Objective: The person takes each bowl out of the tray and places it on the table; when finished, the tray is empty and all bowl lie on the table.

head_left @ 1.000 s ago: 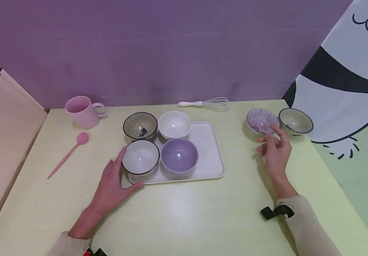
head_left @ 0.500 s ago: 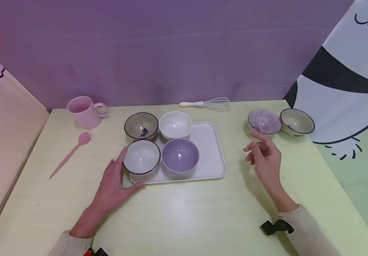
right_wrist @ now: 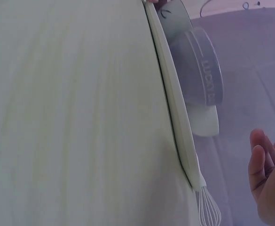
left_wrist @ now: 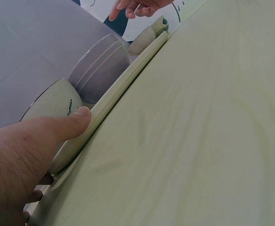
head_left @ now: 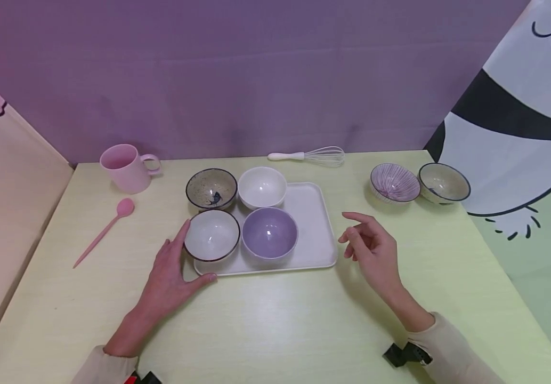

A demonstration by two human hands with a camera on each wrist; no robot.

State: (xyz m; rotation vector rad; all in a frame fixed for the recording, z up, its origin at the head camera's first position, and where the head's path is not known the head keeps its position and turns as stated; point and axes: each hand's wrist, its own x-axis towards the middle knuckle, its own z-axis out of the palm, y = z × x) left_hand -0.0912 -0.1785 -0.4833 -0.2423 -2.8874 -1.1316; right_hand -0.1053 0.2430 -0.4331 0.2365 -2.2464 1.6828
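A white tray (head_left: pixel 315 229) holds a white bowl with a dark rim (head_left: pixel 212 236), a purple bowl (head_left: pixel 269 233), a plain white bowl (head_left: pixel 262 188) and a speckled grey bowl (head_left: pixel 211 189). My left hand (head_left: pixel 167 277) grips the tray's front left corner, thumb (left_wrist: pixel 71 125) along the front rim and fingers at the left side, beside the dark-rimmed bowl. To the right of the tray, my right hand (head_left: pixel 373 250) hovers over the table with loosely bent fingers and nothing in them.
A purple-striped bowl (head_left: pixel 394 183) and a beige bowl with a dark rim (head_left: pixel 444 183) stand side by side at the back right. A white whisk (head_left: pixel 306 156) lies along the back edge. A pink mug (head_left: pixel 129 169) and pink spoon (head_left: pixel 107 230) are at the left.
My right hand has moved left and toward me, away from the purple-striped bowl to near the tray. My left hand and the bowls have stayed in place.
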